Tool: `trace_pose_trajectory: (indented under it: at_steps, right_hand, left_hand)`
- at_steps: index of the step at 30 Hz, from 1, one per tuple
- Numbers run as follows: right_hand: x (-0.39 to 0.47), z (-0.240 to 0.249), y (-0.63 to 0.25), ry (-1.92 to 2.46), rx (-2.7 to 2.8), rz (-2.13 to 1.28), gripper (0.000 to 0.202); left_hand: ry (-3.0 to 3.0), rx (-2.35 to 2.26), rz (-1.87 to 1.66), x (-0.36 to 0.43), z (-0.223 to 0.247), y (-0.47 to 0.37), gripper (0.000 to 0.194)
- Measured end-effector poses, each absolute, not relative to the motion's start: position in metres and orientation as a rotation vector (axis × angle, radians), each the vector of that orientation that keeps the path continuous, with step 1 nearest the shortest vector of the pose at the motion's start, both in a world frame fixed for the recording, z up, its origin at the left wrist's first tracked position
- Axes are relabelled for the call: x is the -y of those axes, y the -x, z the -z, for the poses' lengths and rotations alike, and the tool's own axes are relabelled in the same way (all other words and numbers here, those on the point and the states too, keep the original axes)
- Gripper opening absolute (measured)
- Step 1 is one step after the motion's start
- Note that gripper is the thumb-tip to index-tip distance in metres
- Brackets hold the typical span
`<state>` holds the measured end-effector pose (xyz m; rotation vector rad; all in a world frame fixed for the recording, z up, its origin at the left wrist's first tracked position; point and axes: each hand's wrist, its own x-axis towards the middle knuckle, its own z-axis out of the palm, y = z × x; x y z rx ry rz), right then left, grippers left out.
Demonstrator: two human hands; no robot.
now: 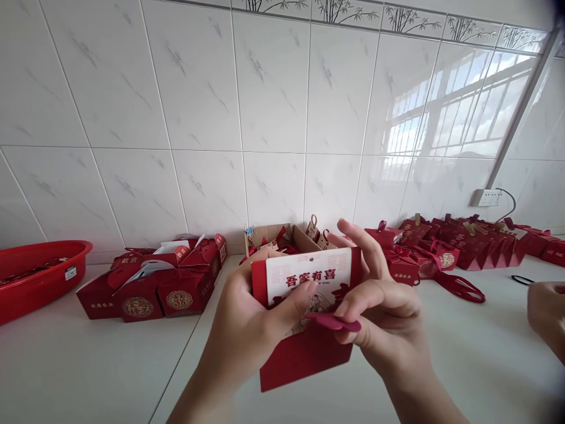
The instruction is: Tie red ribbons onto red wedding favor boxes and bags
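Observation:
Both hands are raised over the white table around a red gift box (304,365) with a white printed card (282,274) against its face. My left hand (260,312) is closed on the box's left side, its thumb pressing the card flat. Between thumb and index finger, my right hand (384,324) pinches a magenta ribbon (333,321) in front of the card. The other right fingers are lifted behind the box. My fingers and the ribbon cover part of the card's print.
Red gift boxes (179,294) stand at left beside a red plastic basin (82,265). A cardboard box (304,240) sits by the tiled wall. More red boxes (477,241) and a ribbon loop (459,288) lie at right. Another person's hand (547,312) shows at the right edge.

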<state>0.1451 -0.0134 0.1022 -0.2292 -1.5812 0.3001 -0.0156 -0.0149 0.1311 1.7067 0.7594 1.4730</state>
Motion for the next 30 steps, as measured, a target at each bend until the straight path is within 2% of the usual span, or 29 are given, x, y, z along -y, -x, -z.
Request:
trace_pose_trajectory:
  at_steps: [9, 19, 23, 30]
  right_hand:
    - [0.0183, -0.1024, -0.1419, 0.319, 1.529, -0.335, 0.008]
    - [0.0141, -0.0952, -0.1409, 0.333, 1.342, -0.398, 0.019]
    - [0.0143, -0.0956, -0.1435, 0.323, 1.379, -0.303, 0.022]
    - [0.0162, -0.0941, -0.1487, 0.251, 1.468, -0.148, 0.016]
  left_hand:
    - [-1.689, -0.898, -1.436, 0.0181, -0.1365, 0.0136, 0.019]
    - [-1.954, -0.820, -1.441, 0.0135, -0.1286, 0.0115, 0.009]
    - [-2.084, -0.689, -1.515, 0.0172, -0.1284, 0.0097, 0.004]
    - [-2.157, -0.545, -1.570, 0.0176, -0.1270, 0.0102, 0.012]
